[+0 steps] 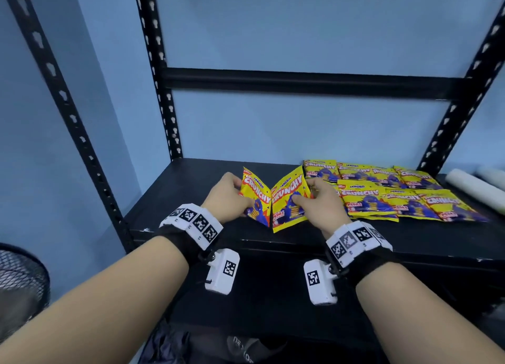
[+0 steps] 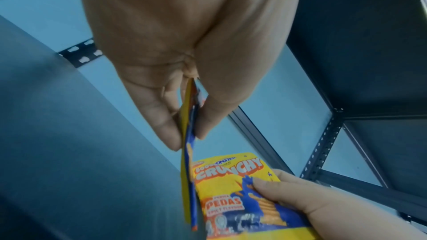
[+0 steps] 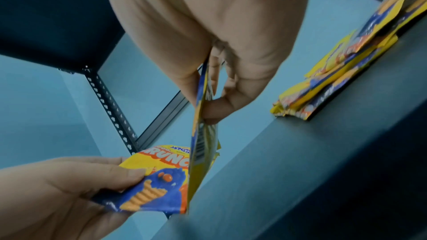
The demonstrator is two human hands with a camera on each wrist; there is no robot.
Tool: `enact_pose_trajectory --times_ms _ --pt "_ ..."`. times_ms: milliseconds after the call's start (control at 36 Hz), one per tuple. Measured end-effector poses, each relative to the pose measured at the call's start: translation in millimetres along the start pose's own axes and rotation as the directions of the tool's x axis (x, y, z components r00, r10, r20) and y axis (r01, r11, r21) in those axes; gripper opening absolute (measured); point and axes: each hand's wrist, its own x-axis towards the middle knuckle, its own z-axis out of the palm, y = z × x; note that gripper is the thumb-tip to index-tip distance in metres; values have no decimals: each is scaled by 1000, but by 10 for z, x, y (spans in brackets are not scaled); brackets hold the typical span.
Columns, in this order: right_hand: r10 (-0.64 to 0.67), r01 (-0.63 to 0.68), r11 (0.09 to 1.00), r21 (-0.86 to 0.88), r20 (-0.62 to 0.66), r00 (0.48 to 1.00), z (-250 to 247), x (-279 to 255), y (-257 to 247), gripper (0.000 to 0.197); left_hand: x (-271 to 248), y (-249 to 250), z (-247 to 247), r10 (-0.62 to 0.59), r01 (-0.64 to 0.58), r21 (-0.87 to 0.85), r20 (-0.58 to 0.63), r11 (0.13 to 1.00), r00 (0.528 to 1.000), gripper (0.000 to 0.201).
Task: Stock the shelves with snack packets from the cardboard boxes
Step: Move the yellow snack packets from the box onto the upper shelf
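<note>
Two yellow and blue "Crunchy" snack packets stand side by side over the black shelf (image 1: 191,199), meeting at their inner edges like an open book. My left hand (image 1: 232,195) pinches the left packet (image 1: 255,197), which shows edge-on in the left wrist view (image 2: 190,152). My right hand (image 1: 318,199) pinches the right packet (image 1: 289,199), thumb on its front; in the right wrist view that packet (image 3: 203,134) is edge-on between thumb and fingers. The left packet's front (image 3: 159,180) shows there too. No cardboard box is in view.
Several identical packets (image 1: 388,194) lie flat in rows on the shelf's right half. White rolls (image 1: 475,186) lie at the far right. Black slotted uprights (image 1: 158,71) and a crossbar (image 1: 300,83) frame the shelf. A fan (image 1: 21,281) stands lower left. Dark items sit below.
</note>
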Motion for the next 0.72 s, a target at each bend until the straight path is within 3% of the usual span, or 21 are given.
enact_pose_trajectory --times_ms 83,306,500,722 --pt "3 -3 1000 -5 -33 999 -291 96 38 39 30 263 244 17 -16 -63 11 998 1000 36" --pt "27 -28 999 -17 -42 999 -1331 435 388 49 240 989 1109 69 -55 -140 95 989 993 34" --pt "86 -104 992 -70 -223 971 -2239 846 749 44 640 1535 2002 73 -61 -115 108 991 991 53" --pt "128 -214 965 -150 -443 887 -2890 1376 1141 44 1350 1814 2919 29 -25 -28 124 999 992 77"
